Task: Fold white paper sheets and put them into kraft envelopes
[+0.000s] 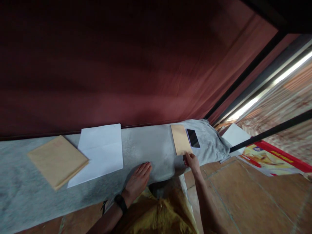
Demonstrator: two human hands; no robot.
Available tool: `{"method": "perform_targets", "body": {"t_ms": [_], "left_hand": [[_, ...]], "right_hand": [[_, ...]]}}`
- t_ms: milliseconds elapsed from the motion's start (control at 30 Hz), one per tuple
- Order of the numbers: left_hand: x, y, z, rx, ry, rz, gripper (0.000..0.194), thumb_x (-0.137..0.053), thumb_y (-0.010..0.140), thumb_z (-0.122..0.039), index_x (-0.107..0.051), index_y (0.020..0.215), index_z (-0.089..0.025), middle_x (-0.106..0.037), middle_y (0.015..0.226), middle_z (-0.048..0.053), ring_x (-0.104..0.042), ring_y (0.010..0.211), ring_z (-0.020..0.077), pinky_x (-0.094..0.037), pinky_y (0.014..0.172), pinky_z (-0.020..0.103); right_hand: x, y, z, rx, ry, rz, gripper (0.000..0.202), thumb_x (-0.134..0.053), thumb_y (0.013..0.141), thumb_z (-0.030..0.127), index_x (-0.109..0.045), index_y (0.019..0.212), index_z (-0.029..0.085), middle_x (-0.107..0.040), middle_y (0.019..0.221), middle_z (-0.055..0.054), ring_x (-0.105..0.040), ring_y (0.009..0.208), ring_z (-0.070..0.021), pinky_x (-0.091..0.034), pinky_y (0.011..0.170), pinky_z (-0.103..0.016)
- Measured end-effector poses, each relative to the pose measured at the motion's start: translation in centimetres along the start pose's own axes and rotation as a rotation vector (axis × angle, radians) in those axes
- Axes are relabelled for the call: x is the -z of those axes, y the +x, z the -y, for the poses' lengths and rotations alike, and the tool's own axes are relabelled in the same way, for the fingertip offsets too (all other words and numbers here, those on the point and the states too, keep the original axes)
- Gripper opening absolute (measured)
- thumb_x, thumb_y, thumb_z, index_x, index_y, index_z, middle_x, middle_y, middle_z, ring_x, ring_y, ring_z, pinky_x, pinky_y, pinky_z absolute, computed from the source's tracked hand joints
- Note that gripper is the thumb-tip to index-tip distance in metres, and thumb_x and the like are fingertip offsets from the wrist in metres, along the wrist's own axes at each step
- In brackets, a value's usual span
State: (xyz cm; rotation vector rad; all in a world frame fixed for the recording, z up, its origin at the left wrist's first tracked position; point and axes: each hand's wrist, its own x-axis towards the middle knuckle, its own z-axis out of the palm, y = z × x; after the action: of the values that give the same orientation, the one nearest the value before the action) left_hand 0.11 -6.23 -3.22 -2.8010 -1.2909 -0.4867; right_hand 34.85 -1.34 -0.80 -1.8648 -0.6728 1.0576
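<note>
My right hand point(191, 161) is closed, its fingers pinching the near edge of a small brown envelope point(180, 139). That envelope lies flat on a grey cloth cover point(146, 136), and its far end is free. Just right of it rests a phone point(193, 138) with a dark screen and a pale purple edge. Flat on the cloth near the front edge, my left hand point(140, 178) has its fingers stretched out and holds nothing. A dark band circles my left wrist.
On the left, a brown paper packet point(58, 162) overlaps a creased white sheet point(101, 152). A dark red curtain point(97, 87) rises behind the cloth. Black metal bars point(246, 74) stand at the right. A red and yellow printed box point(273, 157) is above the tiled floor point(243, 198).
</note>
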Motion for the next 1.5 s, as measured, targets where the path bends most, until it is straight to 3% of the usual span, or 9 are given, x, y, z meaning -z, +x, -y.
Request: {"method": "perform_targets", "body": {"t_ms": [100,200,267,367,500,700,933,1200,1500], "left_hand": [[-0.1,0.0,0.1,-0.008,-0.007,-0.004,0.05,-0.043,0.09,-0.012,-0.055,0.137,-0.019,-0.055,0.147,0.008,-0.048,0.138,0.0197,-0.037,0.117,0.037],[-0.2,0.0,0.1,-0.007,-0.002,-0.001,0.05,-0.044,0.089,-0.01,-0.056,0.136,-0.018,-0.056,0.147,0.008,-0.049,0.137,0.0204,-0.037,0.116,0.037],[-0.1,0.0,0.0,-0.006,0.004,0.005,0.049,-0.045,0.089,-0.01,-0.056,0.136,-0.018,-0.056,0.147,0.008,-0.049,0.137,0.0209,-0.038,0.116,0.038],[0.2,0.1,-0.2,0.003,0.004,0.016,0.049,-0.044,0.089,-0.01,-0.056,0.136,-0.019,-0.055,0.147,0.008,-0.05,0.137,0.021,-0.039,0.115,0.039],[0.7,0.2,-0.5,0.016,-0.007,0.025,0.051,-0.044,0.089,-0.009,-0.055,0.137,-0.019,-0.055,0.147,0.008,-0.049,0.137,0.0201,-0.038,0.116,0.038],[0.5,0.3,-0.5,0.018,-0.027,0.0,0.048,-0.046,0.089,-0.009,-0.057,0.135,-0.017,-0.057,0.146,0.008,-0.05,0.136,0.02,-0.037,0.116,0.037],[0.5,0.3,-0.7,0.033,-0.031,0.017,0.047,-0.045,0.091,-0.011,-0.056,0.136,-0.017,-0.055,0.147,0.009,-0.049,0.137,0.0206,-0.037,0.115,0.038],[0.2,0.1,-0.6,0.035,-0.051,0.003,0.048,-0.045,0.091,-0.011,-0.054,0.138,-0.019,-0.055,0.147,0.008,-0.048,0.138,0.0198,-0.036,0.116,0.038],[0.5,0.1,-0.7,0.045,-0.047,0.021,0.045,-0.043,0.095,-0.017,-0.054,0.139,-0.02,-0.055,0.147,0.008,-0.047,0.138,0.0198,-0.037,0.116,0.039]], "right_hand": [[-1.0,-0.9,0.3,0.32,-0.236,-0.121,0.03,-0.07,0.08,0.05,-0.062,0.091,0.023,-0.072,0.092,-0.008,-0.067,0.095,-0.0252,-0.052,0.08,-0.032],[-2.8,-1.7,0.4,0.698,-0.556,-0.22,0.049,-0.066,0.084,0.052,-0.06,0.119,0.019,-0.062,0.129,-0.018,-0.053,0.124,-0.0326,-0.043,0.103,-0.045],[-4.1,-2.0,0.4,0.774,-0.68,-0.232,0.053,-0.062,0.088,0.048,-0.054,0.13,0.018,-0.054,0.142,-0.019,-0.044,0.134,-0.034,-0.037,0.109,-0.048],[-5.3,-1.8,0.5,0.765,-0.8,-0.21,0.046,-0.057,0.091,0.033,-0.052,0.133,0.017,-0.051,0.146,-0.019,-0.045,0.135,-0.0317,-0.035,0.111,-0.044],[-5.2,-1.3,1.2,0.715,-0.871,-0.14,0.03,-0.051,0.091,0.022,-0.059,0.12,0.018,-0.058,0.136,-0.018,-0.054,0.125,-0.0276,-0.04,0.105,-0.037],[-3.9,-0.9,2.7,0.612,-0.665,-0.046,0.019,-0.053,0.089,0.022,-0.066,0.103,0.022,-0.069,0.117,-0.011,-0.067,0.101,-0.0223,-0.046,0.093,-0.029],[-3.5,-0.1,3.4,0.595,-0.528,-0.039,0.013,-0.057,0.088,0.026,-0.069,0.092,0.024,-0.072,0.117,-0.01,-0.066,0.109,-0.0234,-0.046,0.099,-0.031],[-4.6,0.1,3.2,0.605,-0.375,-0.006,0.009,-0.069,0.081,0.025,-0.068,0.09,0.024,-0.074,0.115,-0.008,-0.064,0.116,-0.0217,-0.046,0.106,-0.033],[-5.3,1.0,2.7,0.673,-0.443,0.012,0.012,-0.063,0.085,0.024,-0.068,0.095,0.021,-0.069,0.124,-0.01,-0.057,0.126,-0.0223,-0.033,0.117,-0.038]]}}
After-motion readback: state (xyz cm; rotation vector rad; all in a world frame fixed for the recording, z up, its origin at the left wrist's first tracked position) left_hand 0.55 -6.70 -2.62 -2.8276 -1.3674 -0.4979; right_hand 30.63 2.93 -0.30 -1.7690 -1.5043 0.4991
